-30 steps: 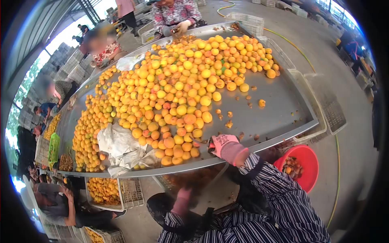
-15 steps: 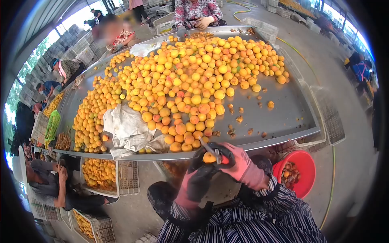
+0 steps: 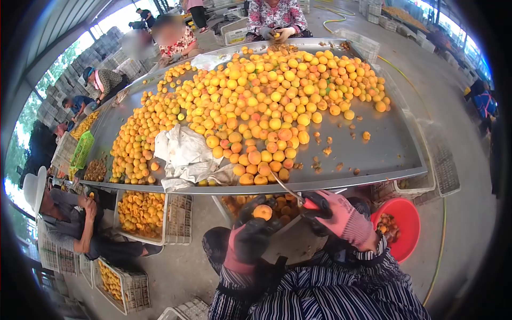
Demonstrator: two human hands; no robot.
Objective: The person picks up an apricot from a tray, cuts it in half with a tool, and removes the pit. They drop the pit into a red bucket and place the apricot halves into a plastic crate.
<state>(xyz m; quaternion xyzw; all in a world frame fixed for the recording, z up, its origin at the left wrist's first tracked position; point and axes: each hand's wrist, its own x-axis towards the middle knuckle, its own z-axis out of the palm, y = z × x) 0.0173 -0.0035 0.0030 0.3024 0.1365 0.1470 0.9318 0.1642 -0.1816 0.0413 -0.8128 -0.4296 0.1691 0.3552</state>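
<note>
My left hand (image 3: 250,234), in a pink and black glove, holds an orange fruit (image 3: 262,212) below the table's near edge. My right hand (image 3: 335,214), gloved alike, grips the red handle of a tool (image 3: 287,188) whose thin curved metal part points up and left. The tool and the fruit are apart. Beyond my hands, a large pile of orange and yellow fruit (image 3: 250,101) lies on the metal table (image 3: 368,149), with a white cloth (image 3: 184,154) at its near left side.
A red bucket (image 3: 410,229) with scraps stands at the right. Crates of fruit (image 3: 141,213) stand under and left of the table. One co-worker (image 3: 69,218) sits at the left; another (image 3: 272,21) works across the table. A yellow hose (image 3: 440,250) runs along the floor at the right.
My hands have moved apart, and the tool has left the fruit. The fruit stays in my left hand. The co-worker across the table now holds a fruit. The whole view has shifted slightly.
</note>
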